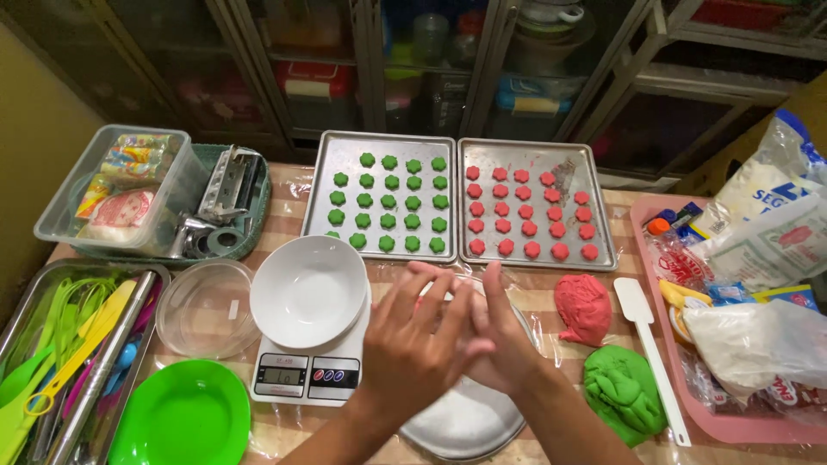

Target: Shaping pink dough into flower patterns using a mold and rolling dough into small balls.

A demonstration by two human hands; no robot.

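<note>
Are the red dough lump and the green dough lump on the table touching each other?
Apart. The head view shows the red dough lump lying above the green dough lump, with a strip of bare checked tablecloth plainly visible between them.

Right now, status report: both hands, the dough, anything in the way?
Left hand and right hand pressed together above round metal tray; contents hidden. Red dough, green dough lie untouched to the right. White bowl on scale close left.

Hands pressed together over a round metal pan

Left hand (413,340) and right hand (500,331) meet palm to palm above the pan (465,426), beside a kitchen scale (306,375).
</note>
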